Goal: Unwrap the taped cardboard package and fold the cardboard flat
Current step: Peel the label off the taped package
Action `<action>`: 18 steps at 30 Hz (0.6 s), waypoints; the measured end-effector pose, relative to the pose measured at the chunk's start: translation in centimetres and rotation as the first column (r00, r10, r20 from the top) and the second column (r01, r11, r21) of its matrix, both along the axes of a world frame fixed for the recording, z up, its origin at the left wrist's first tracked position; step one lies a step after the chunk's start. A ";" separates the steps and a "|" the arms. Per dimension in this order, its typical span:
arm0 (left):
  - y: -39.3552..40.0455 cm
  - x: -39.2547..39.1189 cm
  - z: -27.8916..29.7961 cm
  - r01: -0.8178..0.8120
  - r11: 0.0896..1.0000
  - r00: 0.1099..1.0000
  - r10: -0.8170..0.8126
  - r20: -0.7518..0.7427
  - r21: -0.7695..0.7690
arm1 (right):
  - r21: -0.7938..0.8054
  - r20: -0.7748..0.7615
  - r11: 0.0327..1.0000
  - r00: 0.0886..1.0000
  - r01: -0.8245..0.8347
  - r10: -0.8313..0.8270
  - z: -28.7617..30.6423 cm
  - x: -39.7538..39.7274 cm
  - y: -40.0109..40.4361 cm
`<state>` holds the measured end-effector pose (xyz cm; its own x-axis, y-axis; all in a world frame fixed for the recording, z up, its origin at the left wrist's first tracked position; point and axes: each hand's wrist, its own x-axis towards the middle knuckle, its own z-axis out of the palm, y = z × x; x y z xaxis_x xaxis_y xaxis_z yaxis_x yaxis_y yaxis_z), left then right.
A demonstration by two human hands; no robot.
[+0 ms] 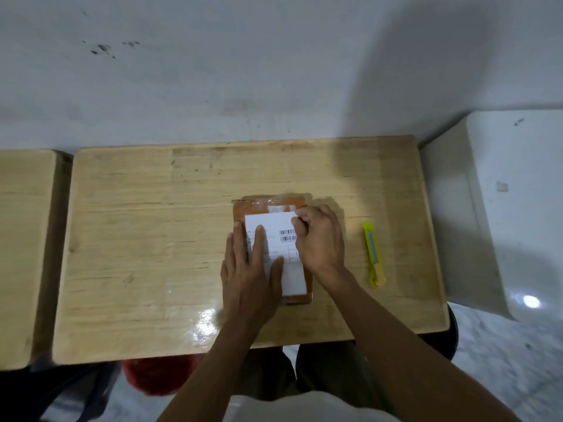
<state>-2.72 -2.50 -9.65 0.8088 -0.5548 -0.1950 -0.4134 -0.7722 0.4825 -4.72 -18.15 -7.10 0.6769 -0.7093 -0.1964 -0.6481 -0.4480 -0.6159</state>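
The cardboard package (272,208) lies flat on the wooden surface (152,239), slightly right of the surface's middle. It is brown and wrapped in clear, glossy tape, which shows most plainly along the package's far edge. A white shipping label (268,222) with barcodes covers most of the package's top face.

Your left hand (253,269) lies flat on the near-left part of the package. Its fingers are straight and spread, pressing down on the label, with the thumb stretched out over the label toward the package's right side. This hand grasps nothing.

Your right hand (320,239) sits over the right edge of the package. Its fingers are curled in at the far-right corner of the label. They appear to pinch the label's edge there, but motion blur hides the exact contact.

A yellow utility knife (374,254) lies on the surface to the right of the package, apart from it and just beyond your right hand. Its length runs roughly parallel to the package's long side. Neither hand touches it.

A second wooden surface (24,254) stands to the left of the package's surface, separated from it by a narrow gap. A white block-shaped unit (502,208) stands to the right. A white wall (243,71) with dark smudges rises beyond the package's far edge. A red object (155,376) shows below the near edge of the surface, left of your forearms.
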 end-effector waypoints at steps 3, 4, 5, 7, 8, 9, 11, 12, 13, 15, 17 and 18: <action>0.1 0.0 -0.1 0.003 1.000 1.000 -0.002 0.006 -0.002 | -0.029 -0.021 0.999 1.000 0.018 -0.019 0.4 0.4 0.0; 0.1 0.0 -0.2 0.006 1.000 1.000 -0.006 0.015 -0.003 | -0.048 -0.031 0.999 0.999 0.011 -0.013 0.5 0.5 0.0; 0.1 0.0 -0.2 0.010 1.000 1.000 -0.010 0.023 -0.002 | -0.070 -0.046 0.998 0.999 -0.001 -0.002 0.6 0.6 0.0; 0.1 0.0 -0.3 0.008 1.000 0.999 -0.008 0.037 0.002 | -0.116 -0.089 0.993 0.996 -0.031 0.021 0.5 0.9 0.0; 0.1 0.0 -0.3 0.008 1.000 0.999 -0.008 0.047 0.005 | -0.137 -0.120 0.989 0.992 -0.051 0.034 0.4 1.0 0.0; 0.1 -0.1 -0.3 0.010 1.000 0.998 -0.011 0.058 0.008 | -0.155 -0.155 0.985 0.987 -0.075 0.051 0.3 1.2 -0.1; 0.0 -0.1 -0.3 0.015 1.000 0.997 -0.016 0.076 0.010 | -0.170 -0.207 0.978 0.975 -0.123 0.086 0.2 1.3 -0.2; 0.0 -0.1 -0.3 0.012 1.000 0.997 -0.013 0.079 0.009 | -0.158 -0.214 0.978 0.972 -0.138 0.103 0.1 1.3 -0.3; 0.0 -0.1 -0.3 0.008 1.000 0.997 -0.009 0.079 0.007 | -0.143 -0.209 0.978 0.971 -0.150 0.118 0.1 1.1 -0.4; 0.0 -0.2 -0.2 0.004 1.000 0.996 -0.004 0.085 0.002 | -0.143 -0.183 0.973 0.971 -0.180 0.153 0.0 0.6 -0.4; 0.0 -0.2 -0.4 0.010 1.000 0.995 -0.010 0.102 -0.006 | -0.170 -0.146 0.963 0.972 -0.209 0.185 -0.1 0.0 -0.2; 0.0 -0.3 -0.4 0.011 1.000 0.994 -0.009 0.110 -0.010 | -0.188 -0.130 0.957 0.972 -0.220 0.198 -0.2 -0.2 0.0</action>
